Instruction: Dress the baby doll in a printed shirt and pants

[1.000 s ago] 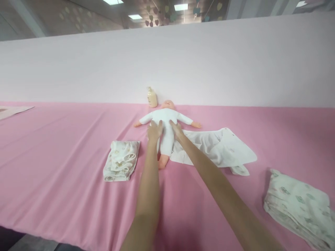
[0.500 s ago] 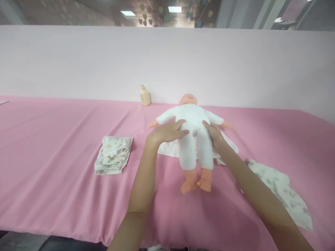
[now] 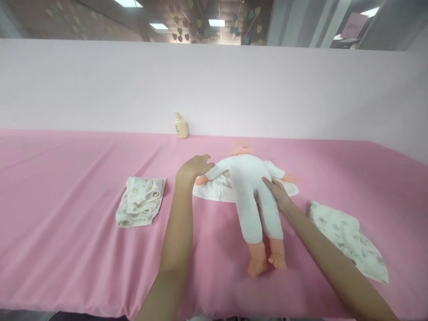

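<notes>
A baby doll (image 3: 249, 178) with a white cloth body lies on its back, feet toward me and head at the far end. My right hand (image 3: 277, 191) grips its hip on the right side, thumb on top, with the other fingers partly hidden. Near the doll's arm on the left, my left hand (image 3: 197, 166) is raised with fingers apart, holding nothing. Partly beneath the doll's upper body is a spread white garment (image 3: 214, 191), much of it covered.
The table has a pink cover (image 3: 83, 178). On the left sits a folded patterned cloth (image 3: 142, 200); another printed cloth (image 3: 347, 238) lies at the right beside my forearm. A cream pump bottle (image 3: 181, 127) stands by the white wall (image 3: 214, 89).
The doll has come down toward me, and more of the white garment shows at its left. My left hand has left the doll's body and moved left. My right hand still grips the hip.
</notes>
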The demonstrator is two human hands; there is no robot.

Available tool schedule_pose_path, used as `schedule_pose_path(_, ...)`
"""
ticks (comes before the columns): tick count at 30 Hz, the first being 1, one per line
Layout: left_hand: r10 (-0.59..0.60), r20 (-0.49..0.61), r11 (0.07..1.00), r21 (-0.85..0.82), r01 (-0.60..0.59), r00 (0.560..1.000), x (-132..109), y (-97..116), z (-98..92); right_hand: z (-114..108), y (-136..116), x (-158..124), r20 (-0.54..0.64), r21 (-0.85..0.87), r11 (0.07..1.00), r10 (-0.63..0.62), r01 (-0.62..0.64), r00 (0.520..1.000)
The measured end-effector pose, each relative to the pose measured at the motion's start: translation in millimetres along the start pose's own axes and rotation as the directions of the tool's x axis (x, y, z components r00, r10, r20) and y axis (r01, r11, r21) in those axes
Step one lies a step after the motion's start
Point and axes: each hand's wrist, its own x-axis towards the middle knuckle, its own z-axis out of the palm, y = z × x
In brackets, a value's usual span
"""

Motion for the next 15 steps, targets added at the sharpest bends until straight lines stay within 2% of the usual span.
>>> schedule_pose_path(5,0.017,0.068,0.999,-0.037,-0.015,0.998,35,-24,16.5,-9,11,2,0.036,-0.068,0.998,0.005,-0.002,0.999)
schedule_pose_path(7,-0.004,0.110,1.000,-0.011,0.005,0.994,50,-29,28.3,-13,9,2,0.028,-0.192,0.981,-0.015,0.020,0.999)
schedule_pose_path(9,-0.016,0.141,1.000,0.013,0.015,0.990,62,-33,40.5,-14,3,3,-0.049,-0.408,0.905,-0.153,0.120,0.987)
schedule_pose_path(10,-0.017,0.151,1.000,0.020,0.014,0.988,67,-34,45.9,-12,-1,4,-0.078,-0.535,0.822,-0.276,0.194,0.958)
schedule_pose_path(12,-0.018,0.162,0.999,0.029,0.014,0.987,73,-37,53.5,-2,-10,7,-0.018,-0.741,0.577,-0.528,0.343,0.849)
schedule_pose_path(13,-0.022,0.166,0.999,0.031,0.017,0.986,75,-38,55.0,7,-13,10,0.064,-0.796,0.446,-0.610,0.410,0.789)
schedule_pose_path(15,-0.025,0.174,0.999,0.025,0.021,0.985,74,-40,52.3,33,-18,16,0.267,-0.815,0.239,-0.654,0.528,0.708)
